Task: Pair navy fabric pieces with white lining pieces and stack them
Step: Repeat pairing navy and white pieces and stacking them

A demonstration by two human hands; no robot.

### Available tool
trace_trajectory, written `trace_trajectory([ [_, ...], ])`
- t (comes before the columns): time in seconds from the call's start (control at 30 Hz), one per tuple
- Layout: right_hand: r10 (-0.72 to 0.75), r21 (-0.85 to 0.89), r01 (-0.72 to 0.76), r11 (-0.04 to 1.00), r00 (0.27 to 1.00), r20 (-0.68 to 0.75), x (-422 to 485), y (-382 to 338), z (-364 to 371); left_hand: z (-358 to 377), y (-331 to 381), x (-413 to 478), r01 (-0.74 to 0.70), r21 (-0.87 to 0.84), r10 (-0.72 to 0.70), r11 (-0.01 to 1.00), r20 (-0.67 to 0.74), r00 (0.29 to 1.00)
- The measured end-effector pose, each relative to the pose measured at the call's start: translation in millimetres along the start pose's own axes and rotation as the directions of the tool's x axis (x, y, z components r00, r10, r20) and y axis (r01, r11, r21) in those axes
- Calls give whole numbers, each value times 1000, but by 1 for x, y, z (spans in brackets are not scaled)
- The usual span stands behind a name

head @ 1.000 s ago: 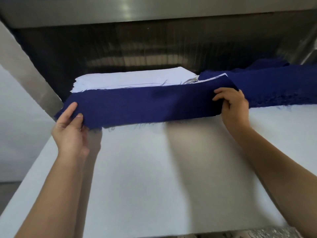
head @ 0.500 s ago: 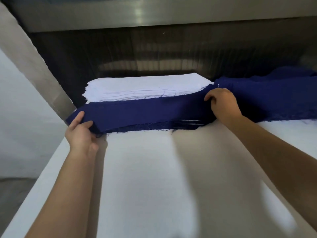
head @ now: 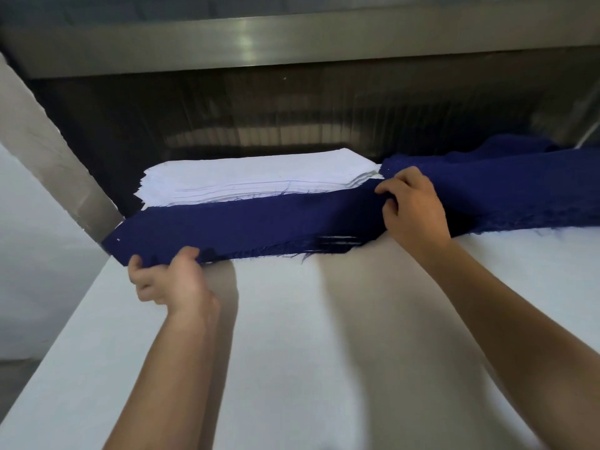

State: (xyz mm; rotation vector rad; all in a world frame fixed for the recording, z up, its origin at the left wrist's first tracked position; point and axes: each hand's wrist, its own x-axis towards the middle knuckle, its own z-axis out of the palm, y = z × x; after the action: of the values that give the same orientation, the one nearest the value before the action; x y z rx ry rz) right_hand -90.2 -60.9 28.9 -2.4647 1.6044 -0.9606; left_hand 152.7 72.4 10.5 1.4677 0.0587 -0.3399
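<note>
Two hands hold one long navy strip (head: 246, 225) by its ends. The left hand (head: 168, 280) has its fingers curled round the near-left edge, which it grips from below. The right hand (head: 412, 209) bends its fingers (head: 388, 190) down onto the far-right end and bunches the cloth under them. The strip runs flat and fairly taut between them. It lies across the top of a low pile of pairs (head: 337, 243), where thin white edges show between dark layers at the frayed front.

Just behind the strip, and touching its back edge, stands a thick stack of white lining (head: 253, 177). To the right, behind the right hand, a loose heap of navy cloth (head: 506, 190) lies rumpled. Everything rests on a white table (head: 324, 336), under a metal hood (head: 292, 40).

The step in hand looks like placing: a navy piece is being squared onto the pile of finished pairs. Whether a white piece lies directly under it cannot be told from here.

The next move probably calls for lining the ends and long edges up with the layers below, then letting go without dragging the cloth. After that, a single white sheet has to come off the stack. The frayed threads along the front edge could catch and pull the top layer askew.
</note>
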Motion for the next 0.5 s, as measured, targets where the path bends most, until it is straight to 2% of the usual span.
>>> trace_trajectory([
  [0.1, 57, -113, -57, 992, 998, -7, -1, 19, -7, 6, -7, -18, -14, 44, 11, 999, 47, 999],
  [0.2, 122, -180, -114, 977, 992, 32, -3, 29, -13, 16, -21, -43, -91, 68, 79, 993, 171, 982],
  [0.3, 96, -210, -79, 974, 993, 72, -2, 34, -19, 26, -33, -62, -140, 95, 113, 986, 242, 964],
  [0.5, 69, -314, -2, 949, 977, 200, 14, 39, -32, 41, -38, -78, -169, 13, 157, 985, 308, 938],
])
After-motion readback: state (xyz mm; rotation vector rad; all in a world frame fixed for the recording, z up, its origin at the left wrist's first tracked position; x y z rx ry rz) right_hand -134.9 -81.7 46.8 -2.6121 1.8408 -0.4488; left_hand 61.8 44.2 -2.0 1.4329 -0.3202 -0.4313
